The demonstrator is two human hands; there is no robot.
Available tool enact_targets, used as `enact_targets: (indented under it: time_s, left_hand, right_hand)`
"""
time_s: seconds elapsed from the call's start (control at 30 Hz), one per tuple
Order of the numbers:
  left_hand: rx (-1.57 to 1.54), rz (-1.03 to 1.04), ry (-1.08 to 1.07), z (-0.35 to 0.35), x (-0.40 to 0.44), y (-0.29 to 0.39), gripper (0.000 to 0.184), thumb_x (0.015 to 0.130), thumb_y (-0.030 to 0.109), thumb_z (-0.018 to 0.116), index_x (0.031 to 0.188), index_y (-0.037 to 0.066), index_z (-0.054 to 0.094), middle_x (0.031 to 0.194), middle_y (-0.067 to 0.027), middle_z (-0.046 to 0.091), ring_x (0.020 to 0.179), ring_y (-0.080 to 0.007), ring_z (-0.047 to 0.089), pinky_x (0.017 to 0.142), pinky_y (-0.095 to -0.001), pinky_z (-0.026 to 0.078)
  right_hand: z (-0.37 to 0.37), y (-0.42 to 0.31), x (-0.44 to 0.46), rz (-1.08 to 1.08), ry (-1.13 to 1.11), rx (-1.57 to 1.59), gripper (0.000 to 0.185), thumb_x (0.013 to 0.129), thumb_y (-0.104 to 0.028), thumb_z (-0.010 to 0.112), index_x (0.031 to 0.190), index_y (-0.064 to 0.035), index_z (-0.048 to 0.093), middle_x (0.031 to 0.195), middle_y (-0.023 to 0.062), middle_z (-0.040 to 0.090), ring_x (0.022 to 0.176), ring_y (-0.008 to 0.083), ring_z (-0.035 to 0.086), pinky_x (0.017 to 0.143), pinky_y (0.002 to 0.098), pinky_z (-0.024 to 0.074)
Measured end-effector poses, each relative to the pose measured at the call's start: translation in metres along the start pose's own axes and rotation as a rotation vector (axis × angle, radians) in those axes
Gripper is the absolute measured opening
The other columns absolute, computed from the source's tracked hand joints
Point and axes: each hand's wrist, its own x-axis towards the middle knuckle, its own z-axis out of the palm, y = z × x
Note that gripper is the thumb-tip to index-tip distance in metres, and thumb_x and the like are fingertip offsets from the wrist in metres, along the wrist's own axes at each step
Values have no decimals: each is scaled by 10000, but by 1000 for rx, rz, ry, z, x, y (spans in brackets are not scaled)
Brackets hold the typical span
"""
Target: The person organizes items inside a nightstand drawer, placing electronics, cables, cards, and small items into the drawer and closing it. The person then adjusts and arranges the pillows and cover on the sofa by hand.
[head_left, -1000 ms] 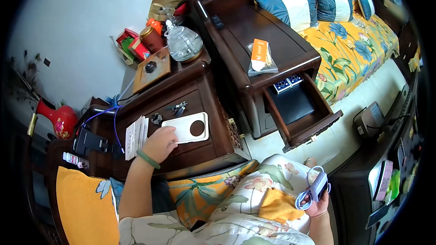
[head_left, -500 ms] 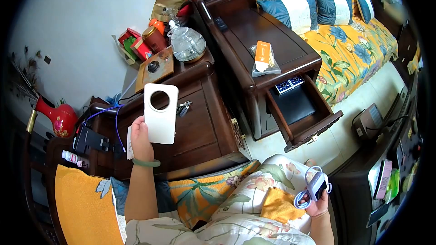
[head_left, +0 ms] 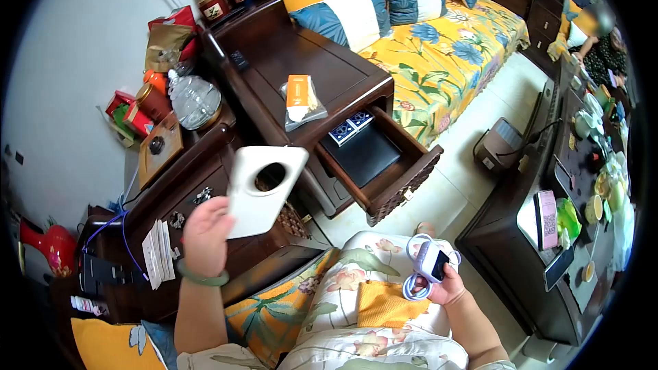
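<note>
My left hand (head_left: 208, 233) holds a white phone case (head_left: 248, 202) by its left edge. A large round hole sits toward the case's upper end, and dark wood shows through it. Above my lap, my right hand (head_left: 449, 285) is closed around a lilac charger (head_left: 429, 260) with a black face. Its lilac cable (head_left: 411, 289) is coiled against it. A yellow cloth (head_left: 389, 305) lies on my lap beside that hand. Beyond the case stands an open drawer (head_left: 418, 168), with blue-and-white card boxes (head_left: 351, 128) and a flat black item (head_left: 363, 157) inside.
On the dark cabinet (head_left: 322, 75) lies a bag with an orange card (head_left: 299, 96). A glass jar (head_left: 195, 99) stands at left, near white papers (head_left: 159, 253). At right a dark table (head_left: 493, 233) bears phones and dishes; a person (head_left: 606, 55) sits beyond it.
The view has swung right. My left hand has tilted the case and carried it toward the drawer's side. The charger stays in my right hand over my lap.
</note>
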Motion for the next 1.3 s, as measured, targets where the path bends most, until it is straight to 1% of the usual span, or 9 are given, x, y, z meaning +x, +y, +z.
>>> enact_targets:
  time_s: [0.17, 0.23, 0.4, 0.5, 0.67, 0.8, 0.93, 1.23, 1.3]
  left_hand:
    - [101, 62, -239, 96, 58, -43, 210, 786, -24, 561, 993, 5, 545, 899, -42, 583, 870, -115, 544, 784, -253, 445]
    - [355, 82, -247, 126, 84, -74, 189, 770, -1, 584, 955, 32, 568, 881, -60, 598, 850, -150, 562, 774, -264, 442]
    - [903, 383, -198, 174, 116, -124, 177, 715, 5, 592, 888, 45, 583, 903, -142, 590, 880, -314, 545, 789, -364, 434]
    - [982, 389, -234, 192, 119, -134, 167, 712, 5, 590, 871, 55, 585, 873, -131, 584, 891, -317, 532, 790, -385, 427]
    - [1083, 595, -222, 198, 118, -137, 133, 714, 13, 558, 806, 88, 619, 814, -102, 555, 826, -298, 525, 752, -375, 440]
    - [1267, 620, -185, 189, 120, -135, 127, 714, 57, 543, 759, 116, 645, 771, -79, 504, 807, -262, 521, 711, -356, 451]
    - [1375, 502, -177, 182, 135, -152, 165, 747, 55, 526, 817, 111, 665, 813, -110, 519, 824, -278, 526, 737, -368, 449]
    - [1489, 497, -231, 185, 166, -172, 204, 775, 75, 497, 900, 95, 657, 895, -112, 543, 911, -285, 512, 797, -367, 439]
    - [1626, 383, -286, 183, 171, -171, 199, 783, 82, 475, 893, 75, 640, 983, -100, 539, 982, -275, 498, 826, -379, 434]
  right_hand:
    - [-4, -2, -3, 34, -25, 44, 686, 731, -297, 662, 1298, -93, 334, 1090, 160, 550, 876, 334, 589, 795, 493, 458]
    - [-8, -2, -4, 40, -33, 45, 676, 733, -306, 658, 1287, -78, 346, 1089, 164, 549, 892, 332, 578, 802, 493, 450]
    - [-4, -4, -3, 33, -51, 64, 682, 736, -295, 657, 1292, -73, 331, 1075, 165, 540, 897, 334, 560, 801, 486, 450]
    - [-5, -7, -3, 47, -74, 107, 701, 737, -288, 659, 1306, -71, 311, 1073, 168, 538, 895, 330, 561, 801, 485, 450]
    - [-7, -8, -4, 74, -110, 180, 738, 747, -288, 655, 1332, -66, 262, 1063, 177, 538, 886, 323, 573, 805, 483, 450]
    - [7, -11, -3, 57, -124, 184, 761, 759, -274, 650, 1350, -69, 216, 1047, 180, 543, 885, 322, 586, 795, 476, 462]
    - [2, -11, -2, 76, -168, 195, 771, 763, -267, 651, 1355, -70, 198, 1032, 184, 547, 888, 324, 590, 781, 475, 473]
    - [-13, -10, -5, 83, -138, 225, 701, 766, -289, 641, 1325, -67, 281, 1034, 219, 557, 920, 348, 568, 844, 502, 418]
    - [-14, -11, -4, 90, -155, 227, 692, 760, -291, 646, 1318, -74, 298, 1054, 217, 552, 933, 354, 562, 847, 507, 409]
